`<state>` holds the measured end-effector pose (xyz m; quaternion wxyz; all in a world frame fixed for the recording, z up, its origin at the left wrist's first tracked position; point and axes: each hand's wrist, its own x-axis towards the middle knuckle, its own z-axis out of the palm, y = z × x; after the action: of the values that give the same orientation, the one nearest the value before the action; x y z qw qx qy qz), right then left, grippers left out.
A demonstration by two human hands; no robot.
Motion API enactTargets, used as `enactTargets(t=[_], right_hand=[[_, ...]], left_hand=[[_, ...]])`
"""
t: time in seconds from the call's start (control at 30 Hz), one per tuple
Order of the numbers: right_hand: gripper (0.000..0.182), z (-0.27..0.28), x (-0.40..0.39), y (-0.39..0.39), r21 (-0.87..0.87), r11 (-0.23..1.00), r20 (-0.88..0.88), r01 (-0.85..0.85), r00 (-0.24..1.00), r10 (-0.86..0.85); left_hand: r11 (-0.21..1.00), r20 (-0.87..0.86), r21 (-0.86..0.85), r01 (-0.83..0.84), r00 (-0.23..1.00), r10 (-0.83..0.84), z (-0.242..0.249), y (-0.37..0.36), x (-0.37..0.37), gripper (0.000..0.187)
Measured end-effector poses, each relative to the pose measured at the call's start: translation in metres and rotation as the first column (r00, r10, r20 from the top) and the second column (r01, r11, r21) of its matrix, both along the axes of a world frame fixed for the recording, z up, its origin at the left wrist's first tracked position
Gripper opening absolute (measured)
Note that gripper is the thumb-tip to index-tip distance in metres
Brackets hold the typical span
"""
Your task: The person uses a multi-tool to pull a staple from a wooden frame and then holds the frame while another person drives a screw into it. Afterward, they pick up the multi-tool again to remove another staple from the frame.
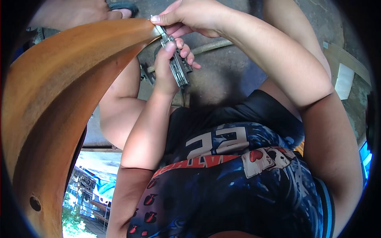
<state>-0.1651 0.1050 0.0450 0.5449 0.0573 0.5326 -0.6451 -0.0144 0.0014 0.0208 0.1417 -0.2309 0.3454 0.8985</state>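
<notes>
My left hand (166, 59) is closed round a silver folding multi-tool (179, 71), its layered metal handle pointing down toward me. The tool's narrow end reaches the pointed tip of a large curved orange-brown panel (79, 51), which looks like a vehicle fender. My right hand (184, 18) pinches at that same tip, thumb on the narrow metal end. Whether its fingers grip the tool, the panel edge or a small part between them, I cannot make out. The panel sweeps down the left side and has a round hole near its lower end.
A pale rod (210, 47) lies on the stained grey floor (230, 75) behind my hands. Cardboard (345, 57) with a white sheet (344, 81) is at the right. At top left, a foot in a dark sandal (126, 7) shows beyond the panel. My bare legs flank the work.
</notes>
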Motion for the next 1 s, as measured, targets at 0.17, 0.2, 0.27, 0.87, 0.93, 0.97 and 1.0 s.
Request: enactTargets(t=[0.17, 0.2, 0.27, 0.87, 0.93, 0.97, 1.0], right_hand=[[0.018, 0.0065, 0.0001, -0.0026, 0.082, 0.997, 0.023, 0.003, 1.000, -0.005], [0.018, 0.0046, -0.0008, -0.0033, 0.076, 0.997, 0.026, -0.002, 1.000, 0.000], [0.018, 0.0017, -0.0013, -0.0041, 0.072, 0.997, 0.035, -0.003, 0.999, 0.001], [0.014, 0.0053, 0.0027, -0.0033, 0.060, 0.997, 0.015, 0.051, 0.999, -0.052], [0.015, 0.0043, 0.0025, -0.0032, 0.056, 0.997, 0.012, 0.044, 0.999, -0.044], [0.015, 0.0035, 0.0025, -0.0031, 0.048, 0.998, 0.012, 0.044, 0.999, -0.044], [0.015, 0.0026, 0.0028, -0.0029, 0.039, 0.998, 0.013, 0.044, 0.999, -0.045]], left_hand=[[0.997, 0.034, 0.063, -0.034, 0.999, 0.032, -0.0048, -0.0006, -0.0001, 0.022], [0.997, 0.033, 0.073, -0.036, 0.999, 0.034, -0.0056, -0.0011, 0.0001, 0.022], [0.995, 0.032, 0.087, -0.039, 0.999, 0.036, -0.0067, -0.0011, 0.0006, 0.022], [0.992, 0.021, 0.123, -0.023, 1.000, 0.021, -0.0096, -0.0035, 0.0008, 0.022], [0.993, 0.014, 0.117, -0.016, 1.000, 0.015, -0.0087, -0.0036, 0.0005, 0.023], [0.993, 0.012, 0.117, -0.015, 1.000, 0.014, -0.0083, -0.0035, 0.0003, 0.022], [0.993, 0.010, 0.117, -0.014, 1.000, 0.013, -0.0081, -0.0034, 0.0003, 0.022]])
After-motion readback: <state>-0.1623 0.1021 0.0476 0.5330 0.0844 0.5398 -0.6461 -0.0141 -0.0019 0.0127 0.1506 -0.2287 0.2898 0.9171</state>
